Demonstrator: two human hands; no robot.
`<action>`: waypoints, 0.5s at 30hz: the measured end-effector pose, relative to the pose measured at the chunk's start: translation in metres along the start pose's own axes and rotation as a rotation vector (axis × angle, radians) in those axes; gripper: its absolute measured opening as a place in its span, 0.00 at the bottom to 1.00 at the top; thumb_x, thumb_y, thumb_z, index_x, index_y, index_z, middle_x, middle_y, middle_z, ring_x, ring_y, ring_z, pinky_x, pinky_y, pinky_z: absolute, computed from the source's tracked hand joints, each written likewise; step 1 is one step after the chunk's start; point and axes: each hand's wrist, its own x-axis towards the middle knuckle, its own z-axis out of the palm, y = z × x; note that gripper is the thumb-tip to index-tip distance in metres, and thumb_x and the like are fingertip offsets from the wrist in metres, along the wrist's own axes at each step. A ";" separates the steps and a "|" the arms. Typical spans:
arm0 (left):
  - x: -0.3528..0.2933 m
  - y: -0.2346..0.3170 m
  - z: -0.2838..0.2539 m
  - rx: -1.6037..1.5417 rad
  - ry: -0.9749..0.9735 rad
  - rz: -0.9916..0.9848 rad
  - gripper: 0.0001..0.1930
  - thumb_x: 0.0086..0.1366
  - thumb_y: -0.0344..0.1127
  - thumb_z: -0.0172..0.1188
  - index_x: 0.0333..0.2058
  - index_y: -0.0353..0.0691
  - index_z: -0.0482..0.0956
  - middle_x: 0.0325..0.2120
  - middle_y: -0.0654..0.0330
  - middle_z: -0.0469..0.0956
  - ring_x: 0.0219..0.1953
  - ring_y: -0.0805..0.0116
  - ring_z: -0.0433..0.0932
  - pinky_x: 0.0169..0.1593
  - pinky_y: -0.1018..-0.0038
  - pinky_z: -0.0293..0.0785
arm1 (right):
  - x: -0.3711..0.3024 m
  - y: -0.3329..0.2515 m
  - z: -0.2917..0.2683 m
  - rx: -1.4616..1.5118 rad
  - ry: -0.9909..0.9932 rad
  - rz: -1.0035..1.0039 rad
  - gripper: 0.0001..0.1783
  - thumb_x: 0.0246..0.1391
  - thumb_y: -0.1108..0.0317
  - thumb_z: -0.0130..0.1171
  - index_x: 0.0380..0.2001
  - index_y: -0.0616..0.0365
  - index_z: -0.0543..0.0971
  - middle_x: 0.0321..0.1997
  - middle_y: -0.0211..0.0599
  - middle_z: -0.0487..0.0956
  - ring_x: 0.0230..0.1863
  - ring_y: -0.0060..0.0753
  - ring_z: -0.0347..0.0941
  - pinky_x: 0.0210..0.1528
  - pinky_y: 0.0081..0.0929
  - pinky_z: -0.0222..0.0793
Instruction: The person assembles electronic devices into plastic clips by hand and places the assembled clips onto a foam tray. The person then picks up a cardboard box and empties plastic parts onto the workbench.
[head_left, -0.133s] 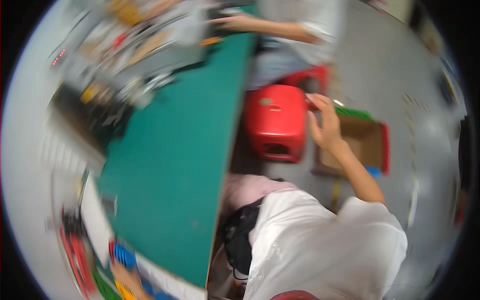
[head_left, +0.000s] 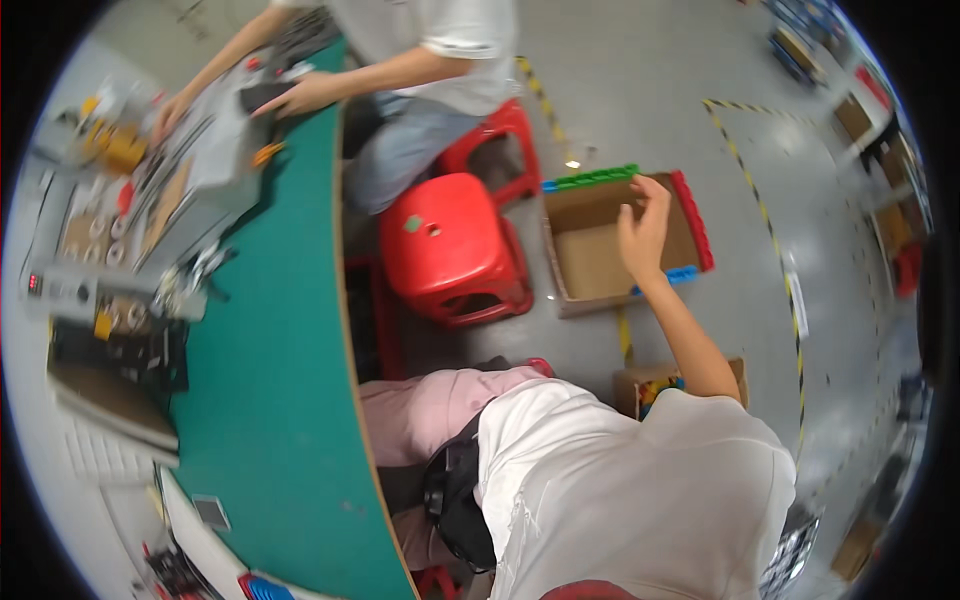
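My right hand (head_left: 645,225) is held out in the air above a cardboard box (head_left: 588,262). Its fingers are slightly bent and apart, with nothing in them. Green, red and blue plastic strips line the rim of the box, which stands on the floor. My left hand does not show. At the lower left edge, part of a blue plastic piece (head_left: 265,588) is visible by the table.
A long green table (head_left: 270,400) runs along the left. Red stools (head_left: 440,235) stand beside it. A co-worker (head_left: 420,50) reaches over a grey machine (head_left: 215,165). Behind my right arm is a smaller carton (head_left: 627,393) with colourful pieces.
The view has swung right and become sharper. My right hand, earlier beside the stool, now appears over the box. My left hand, earlier by coloured pieces at the lower left, has left the view.
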 end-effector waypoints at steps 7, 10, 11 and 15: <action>0.088 0.138 -0.034 -0.075 0.107 0.395 0.34 0.52 0.41 0.63 0.58 0.44 0.62 0.58 0.50 0.57 0.60 0.48 0.57 0.61 0.54 0.52 | -0.140 0.205 -0.158 -0.867 0.381 1.063 0.29 0.40 0.73 0.57 0.48 0.71 0.65 0.50 0.58 0.65 0.53 0.55 0.60 0.57 0.40 0.57; 0.072 0.263 -0.085 -0.518 0.052 0.576 0.27 0.57 0.28 0.57 0.56 0.35 0.62 0.58 0.45 0.57 0.62 0.46 0.55 0.62 0.60 0.53 | -0.204 0.205 -0.187 -0.985 0.139 1.055 0.29 0.41 0.72 0.56 0.49 0.69 0.64 0.52 0.58 0.64 0.55 0.57 0.59 0.58 0.39 0.57; 0.060 0.306 -0.100 -0.533 -0.024 0.641 0.27 0.57 0.31 0.58 0.56 0.35 0.62 0.59 0.46 0.56 0.62 0.47 0.54 0.63 0.59 0.52 | -0.220 0.203 -0.194 -1.103 0.074 1.067 0.28 0.42 0.71 0.56 0.49 0.68 0.64 0.53 0.59 0.63 0.56 0.57 0.60 0.58 0.40 0.57; 0.010 0.443 -0.124 -0.636 -0.168 0.899 0.37 0.53 0.45 0.63 0.59 0.36 0.60 0.63 0.47 0.51 0.64 0.47 0.52 0.64 0.56 0.49 | -0.255 0.227 -0.220 -1.388 0.220 1.185 0.25 0.44 0.69 0.57 0.46 0.68 0.67 0.55 0.60 0.61 0.56 0.54 0.62 0.57 0.42 0.60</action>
